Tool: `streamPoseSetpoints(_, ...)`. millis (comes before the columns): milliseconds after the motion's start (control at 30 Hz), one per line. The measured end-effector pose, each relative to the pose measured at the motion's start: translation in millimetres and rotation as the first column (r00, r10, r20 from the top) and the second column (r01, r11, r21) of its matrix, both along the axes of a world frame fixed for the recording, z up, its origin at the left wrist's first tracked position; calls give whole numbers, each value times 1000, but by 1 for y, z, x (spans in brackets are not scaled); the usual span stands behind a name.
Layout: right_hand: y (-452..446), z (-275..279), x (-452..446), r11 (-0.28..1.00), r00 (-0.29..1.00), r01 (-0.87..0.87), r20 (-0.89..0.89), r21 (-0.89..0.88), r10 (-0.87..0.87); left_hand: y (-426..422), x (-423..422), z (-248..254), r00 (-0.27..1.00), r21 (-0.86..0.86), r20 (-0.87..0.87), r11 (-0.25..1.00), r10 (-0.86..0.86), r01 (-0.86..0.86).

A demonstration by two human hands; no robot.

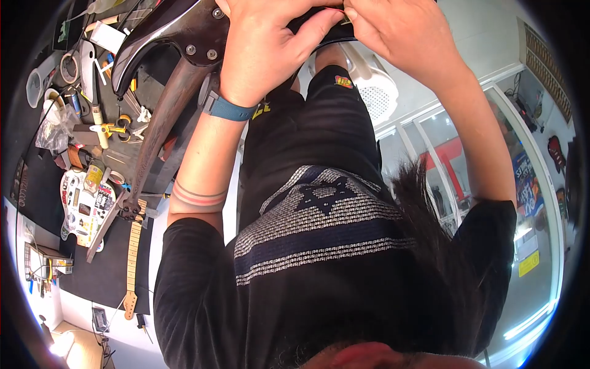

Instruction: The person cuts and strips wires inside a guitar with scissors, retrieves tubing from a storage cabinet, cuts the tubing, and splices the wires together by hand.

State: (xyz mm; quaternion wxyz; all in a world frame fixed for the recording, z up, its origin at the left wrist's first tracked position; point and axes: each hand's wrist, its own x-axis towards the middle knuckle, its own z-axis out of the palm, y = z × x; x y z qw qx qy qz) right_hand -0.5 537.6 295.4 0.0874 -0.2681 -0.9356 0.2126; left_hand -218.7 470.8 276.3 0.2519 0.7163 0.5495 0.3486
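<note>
A dark, glossy electric guitar body (pixel 200 31) lies at the top, its brown neck (pixel 161 117) running down to the left. Over the body, my left hand (pixel 270 46) has its thumb and fingers pressed together at a thin red wire (pixel 334 9). My right hand (pixel 409 37) is closed close beside it, thumb and fingertips pinched; what they hold is too small to tell. The two sets of fingertips nearly meet, and the top edge of the frame cuts off part of both hands.
A cluttered dark workbench (pixel 37 123) at the left bears tools, tape rolls, a plastic bag (pixel 55 129), a stickered white guitar body (pixel 86 206) and a separate light neck (pixel 133 252). A white perforated stool (pixel 378 95) stands beyond my legs. Glass-panelled doors (pixel 430 135) are at the right.
</note>
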Motion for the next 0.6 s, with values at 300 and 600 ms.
streamPoseSetpoints(300,-40,-8,-4,872,843,487,-233,-54,-486,6,-10,-6,999,66,-22,997,-29,31)
streamPoseSetpoints(600,-82,-16,-57,686,652,725,-254,-66,-714,9,-11,4,997,25,-77,999,-33,35)
